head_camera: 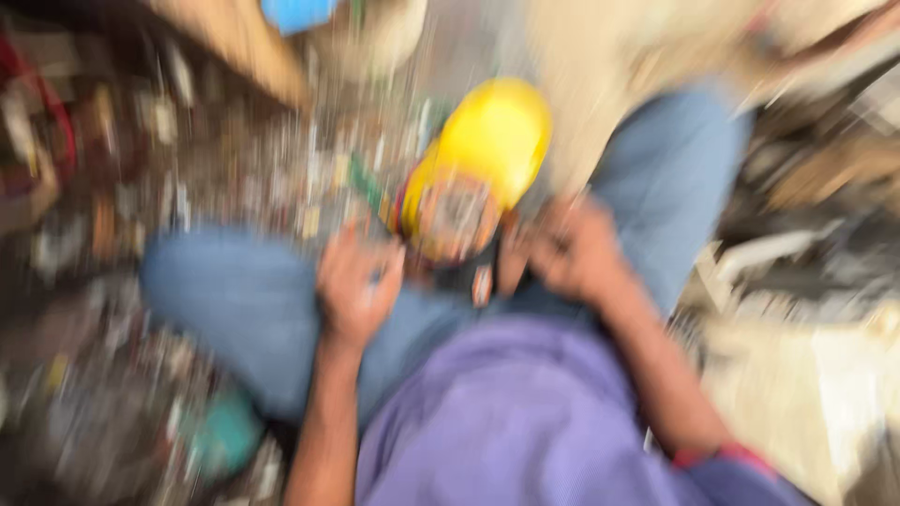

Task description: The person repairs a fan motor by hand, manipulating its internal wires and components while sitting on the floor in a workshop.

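Observation:
The picture is heavily blurred by motion. A yellow rounded device (pixel 480 159) with an open, reddish inner face lies between my knees, which are in blue jeans. My left hand (pixel 356 281) rests on my left thigh just left of the device, fingers curled around something small that I cannot make out. Just right of the device's lower end is my right hand (pixel 567 248), its fingers closed on a dark part there. What exactly it grips is too smeared to tell.
Small scattered parts and scraps cover the floor (pixel 216 169) to the left and behind the device. A teal object (pixel 225 436) lies by my left leg. Pale boxes or boards (pixel 806 375) sit at the right. A blue object (pixel 295 14) is at the top.

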